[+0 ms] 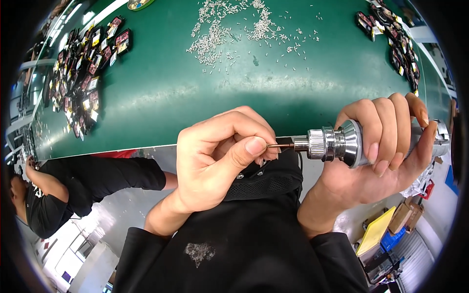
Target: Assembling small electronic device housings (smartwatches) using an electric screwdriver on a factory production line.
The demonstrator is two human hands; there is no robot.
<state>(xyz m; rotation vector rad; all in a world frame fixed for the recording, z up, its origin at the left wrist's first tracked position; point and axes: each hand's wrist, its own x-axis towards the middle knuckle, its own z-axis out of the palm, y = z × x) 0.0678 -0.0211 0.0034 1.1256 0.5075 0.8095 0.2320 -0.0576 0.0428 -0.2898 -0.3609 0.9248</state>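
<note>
My right hand (386,141) is wrapped round a grey and silver electric screwdriver (348,142), held level with its nose toward the left. A thin metal bit (286,145) sticks out of the knurled silver collar. My left hand (224,151) is closed in a pinch, thumb and forefinger at the tip of that bit. Whether a small screw is between those fingertips is hidden. Both hands are raised in front of my body, at the near edge of the green table (166,97).
Many small silver screws (215,39) lie scattered at the table's far middle. Piles of black parts with pale tags stand at the left (83,73) and the far right (398,49). A person in black (93,183) is at the left. A yellow panel (376,232) and cardboard boxes stand lower right.
</note>
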